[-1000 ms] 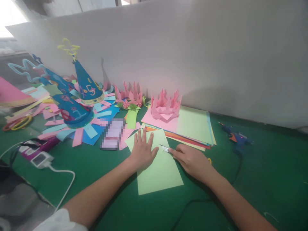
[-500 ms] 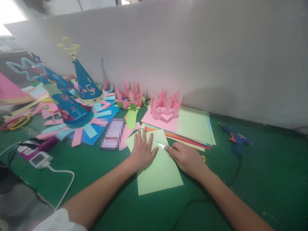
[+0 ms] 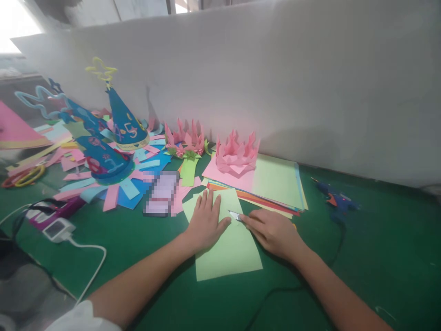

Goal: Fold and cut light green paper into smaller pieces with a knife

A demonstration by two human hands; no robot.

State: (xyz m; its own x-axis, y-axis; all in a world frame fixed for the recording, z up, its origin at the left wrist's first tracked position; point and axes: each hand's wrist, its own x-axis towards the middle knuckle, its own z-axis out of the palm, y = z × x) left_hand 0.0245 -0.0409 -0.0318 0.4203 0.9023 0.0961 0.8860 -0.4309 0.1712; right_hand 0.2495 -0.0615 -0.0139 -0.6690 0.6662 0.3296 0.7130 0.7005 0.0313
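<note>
A light green sheet of paper (image 3: 229, 257) lies on the green tabletop in front of me. My left hand (image 3: 206, 223) rests flat on its left part, fingers stretched out. Closed around a craft knife (image 3: 235, 215), my right hand (image 3: 272, 230) is at the sheet's right edge. The pointed metal blade lies over the paper, aimed left towards my left thumb; whether it touches the sheet I cannot tell. The knife's handle is mostly hidden in my fingers. A small yellow bit (image 3: 294, 226) shows behind the right hand.
Behind the sheet, a pink paper crown (image 3: 237, 154) stands on stacked coloured paper (image 3: 279, 184). A blue glue gun (image 3: 339, 201) with a cord lies right. Left are a blurred-out phone (image 3: 161, 193), blue cone hats (image 3: 126, 122), another pink crown (image 3: 186, 138) and a white cable (image 3: 99, 248).
My right hand and the knife have shifted slightly right and down. The left hand has moved a little down and right, still flat on the paper. The view has tilted slightly.
</note>
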